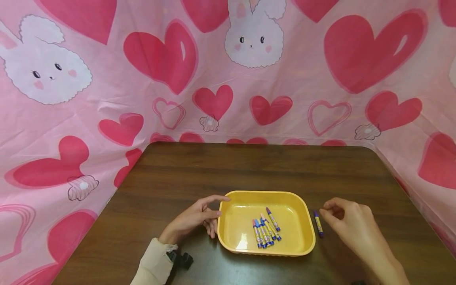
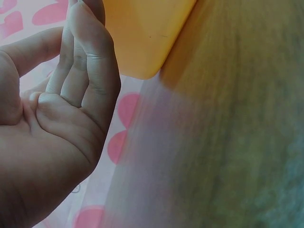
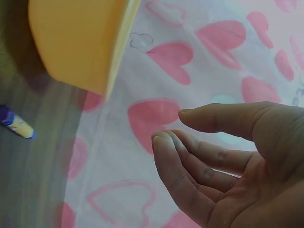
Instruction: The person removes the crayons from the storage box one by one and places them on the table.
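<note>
A yellow tray [image 1: 233, 241] sits on the table, several crayons [image 1: 261, 233] lying in it in a loose row. One of these, a purple crayon [image 1: 273, 219], lies a little apart from the others. At the tray's left rim is my left hand [image 1: 197, 217], index finger reaching over the edge and thumb tip against the side. Outside the right rim, another purple crayon [image 1: 318, 223] lies on the table. Close beside it hovers my right hand [image 1: 350, 221], fingers bent, thumb apart from them and nothing between; the right wrist view shows this gap too.
The dark wooden table [image 1: 249, 166] extends behind the tray to its far edge. A pink cloth [image 1: 213, 71] printed with hearts and rabbits hangs around its back and sides. A black strap device [image 1: 179, 259] is worn on the left wrist.
</note>
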A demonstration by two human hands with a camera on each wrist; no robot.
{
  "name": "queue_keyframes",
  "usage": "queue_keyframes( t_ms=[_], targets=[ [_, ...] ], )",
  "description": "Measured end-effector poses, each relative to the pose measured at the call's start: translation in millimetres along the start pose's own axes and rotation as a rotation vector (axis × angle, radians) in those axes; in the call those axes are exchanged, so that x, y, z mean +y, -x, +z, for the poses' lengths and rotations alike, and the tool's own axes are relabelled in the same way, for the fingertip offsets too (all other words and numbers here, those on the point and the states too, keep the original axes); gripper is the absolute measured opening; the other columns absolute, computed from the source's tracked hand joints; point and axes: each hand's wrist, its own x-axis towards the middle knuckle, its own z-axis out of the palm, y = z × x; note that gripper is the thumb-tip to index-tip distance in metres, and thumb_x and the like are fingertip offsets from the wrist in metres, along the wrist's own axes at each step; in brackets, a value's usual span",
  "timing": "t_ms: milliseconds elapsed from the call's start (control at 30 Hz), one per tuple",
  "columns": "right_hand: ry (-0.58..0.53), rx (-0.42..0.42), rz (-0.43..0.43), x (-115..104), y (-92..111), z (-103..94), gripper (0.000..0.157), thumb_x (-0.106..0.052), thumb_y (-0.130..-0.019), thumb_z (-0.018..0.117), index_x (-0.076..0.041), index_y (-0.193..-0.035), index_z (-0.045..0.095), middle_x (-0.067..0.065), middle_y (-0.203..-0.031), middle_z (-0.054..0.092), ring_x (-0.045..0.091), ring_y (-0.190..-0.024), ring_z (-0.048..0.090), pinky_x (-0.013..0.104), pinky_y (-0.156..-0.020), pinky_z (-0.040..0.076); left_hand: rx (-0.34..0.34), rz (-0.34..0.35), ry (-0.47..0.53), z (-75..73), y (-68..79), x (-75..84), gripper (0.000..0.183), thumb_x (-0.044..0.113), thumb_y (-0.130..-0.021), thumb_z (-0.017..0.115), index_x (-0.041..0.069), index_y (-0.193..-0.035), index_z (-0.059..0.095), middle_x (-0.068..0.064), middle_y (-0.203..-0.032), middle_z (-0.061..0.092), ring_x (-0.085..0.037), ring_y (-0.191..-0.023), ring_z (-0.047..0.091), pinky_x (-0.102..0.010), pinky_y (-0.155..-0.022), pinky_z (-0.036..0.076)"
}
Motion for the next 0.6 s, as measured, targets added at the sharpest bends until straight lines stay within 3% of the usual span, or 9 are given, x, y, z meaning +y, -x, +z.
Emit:
queue_keyframes(
  t_ms=[267,600],
  targets=[
    [-0.011,-0.007,-0.054,-16,-7,-2.1,0.012,-0.01,-0.078,0.081,-0.017,-0.079,0.071,-0.013,-0.069,0.066,-0.001,-0.062,0.056,0.024,-0.056,0.049,-0.007,0.009,0.011,0.7,0.4,-0.4,0.049,0.005,-0.102,0.053,0.004,-0.149,0.039,-0.012,-0.072,0.071,-0.022,-0.056,0.069,-0.029,-0.054,0.058],
    [-0.03,-0.121,-0.059,-35,-23,-2.6,0.006,-0.009,-0.082,0.078,-0.011,-0.085,0.074,-0.009,-0.072,0.067,0.008,-0.065,0.06,0.027,-0.059,0.052,-0.019,0.012,0.023,-0.1,0.3,-0.9,0.051,0.01,-0.102,0.055,0.005,-0.15,0.038,-0.011,-0.074,0.072,-0.021,-0.057,0.069,-0.029,-0.055,0.057]
  ],
)
